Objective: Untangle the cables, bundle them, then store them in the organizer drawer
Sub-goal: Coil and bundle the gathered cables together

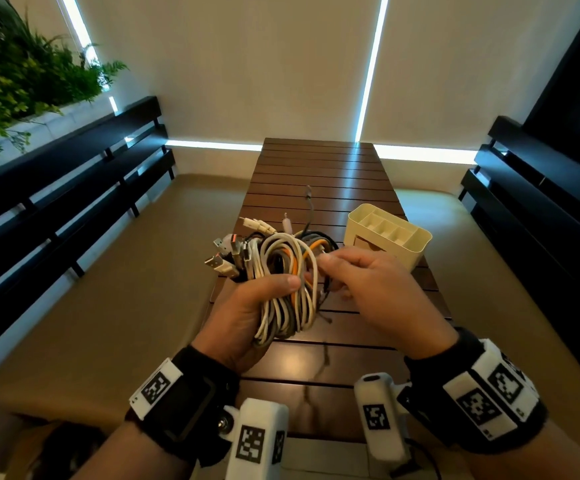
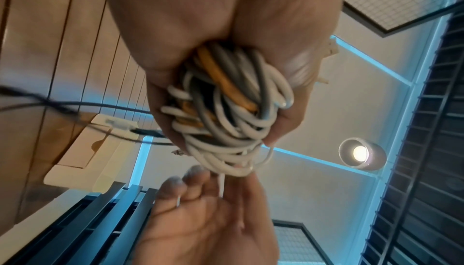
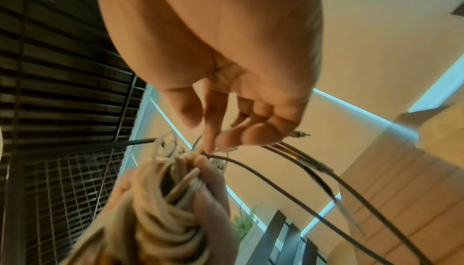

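My left hand grips a coiled bundle of cables, white, grey, orange and black, above the near part of the slatted wooden table. Its thumb lies across the front of the loops; the fingers are hidden behind. My right hand pinches a thin white strand at the bundle's upper right between thumb and forefinger. In the left wrist view the bundle fills my left hand, and my right hand sits below it. The cream organizer stands on the table to the right.
Several USB plugs stick out of the bundle's left side. Loose dark cables trail from it, and a grey cable end lies on the table behind. Dark slatted benches flank the table on both sides.
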`<move>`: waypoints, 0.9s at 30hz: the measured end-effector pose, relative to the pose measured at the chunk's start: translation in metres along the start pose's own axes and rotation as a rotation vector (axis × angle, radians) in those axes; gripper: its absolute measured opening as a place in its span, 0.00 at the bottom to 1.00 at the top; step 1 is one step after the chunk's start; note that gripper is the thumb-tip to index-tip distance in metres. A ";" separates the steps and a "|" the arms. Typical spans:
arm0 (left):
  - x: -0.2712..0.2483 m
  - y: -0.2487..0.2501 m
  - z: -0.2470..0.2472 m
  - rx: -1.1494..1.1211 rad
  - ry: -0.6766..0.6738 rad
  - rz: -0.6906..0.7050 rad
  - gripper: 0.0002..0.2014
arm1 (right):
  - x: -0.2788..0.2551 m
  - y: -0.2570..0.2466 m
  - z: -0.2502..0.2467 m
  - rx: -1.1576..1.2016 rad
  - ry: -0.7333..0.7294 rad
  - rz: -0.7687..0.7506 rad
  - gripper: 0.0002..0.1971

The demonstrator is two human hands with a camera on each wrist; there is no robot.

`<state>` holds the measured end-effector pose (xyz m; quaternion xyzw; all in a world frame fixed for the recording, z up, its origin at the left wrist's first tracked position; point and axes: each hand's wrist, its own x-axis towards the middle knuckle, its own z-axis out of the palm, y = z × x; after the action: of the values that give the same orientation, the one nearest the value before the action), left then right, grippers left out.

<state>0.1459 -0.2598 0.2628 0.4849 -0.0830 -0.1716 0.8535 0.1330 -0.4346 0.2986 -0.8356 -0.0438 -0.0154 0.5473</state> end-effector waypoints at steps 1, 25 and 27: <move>0.002 0.002 0.000 -0.013 0.015 0.007 0.19 | -0.003 -0.001 0.001 0.103 -0.003 0.024 0.13; 0.003 -0.003 0.004 0.040 -0.003 0.027 0.26 | -0.004 0.000 0.017 0.078 0.041 -0.029 0.10; 0.002 -0.005 0.002 0.010 0.003 -0.006 0.30 | -0.004 -0.002 0.015 0.043 0.010 -0.045 0.11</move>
<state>0.1462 -0.2649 0.2590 0.4895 -0.0809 -0.1729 0.8508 0.1284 -0.4204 0.2939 -0.8223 -0.0602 -0.0311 0.5650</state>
